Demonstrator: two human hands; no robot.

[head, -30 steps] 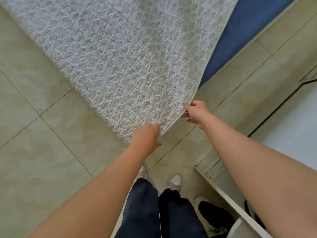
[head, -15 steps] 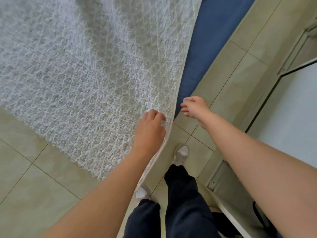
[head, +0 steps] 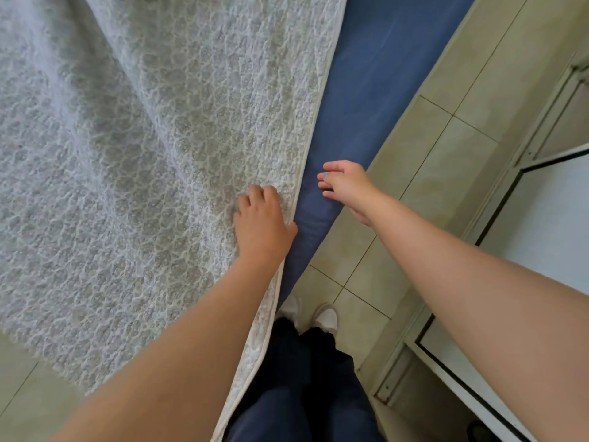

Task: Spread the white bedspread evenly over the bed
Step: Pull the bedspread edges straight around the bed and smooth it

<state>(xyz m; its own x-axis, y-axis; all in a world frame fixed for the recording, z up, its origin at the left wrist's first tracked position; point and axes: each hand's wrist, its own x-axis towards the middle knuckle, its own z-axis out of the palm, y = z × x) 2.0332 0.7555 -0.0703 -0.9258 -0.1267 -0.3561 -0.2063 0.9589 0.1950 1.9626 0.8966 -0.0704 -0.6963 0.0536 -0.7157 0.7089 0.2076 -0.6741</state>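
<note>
Head view: only the one camera, looking straight down past both forearms.
White bedspread (head: 143, 154): bumpy, lacy-looking fabric filling the left and middle of the shot, kinda rumpled with long folds. Its piped right hem runs from the far top down to the near bottom edge.
Bed (head: 376, 90): a blue strip shows uncovered just right of that hem, narrowing toward the near end.
Left hand (head: 261, 218): sits on the bedspread right at the hem, knuckles up. Fingers are curled into the fabric and the thumb is hooked at the piping, so it's gripping the cloth.
Right hand (head: 347, 186): over the blue strip, just right of the hem and apart from the bedspread. Fingers are loosely spread, holding nothing.
Floor (head: 430, 161): beige tiles right of the bed, also peeking out at near left past the bedspread's lower edge.
Shoes (head: 325, 317): white, by the bed's near end, with dark trousers (head: 302, 393) nearer the camera.
White panel (head: 548, 224): at the right with a dark edge, can't tell what it is.
</note>
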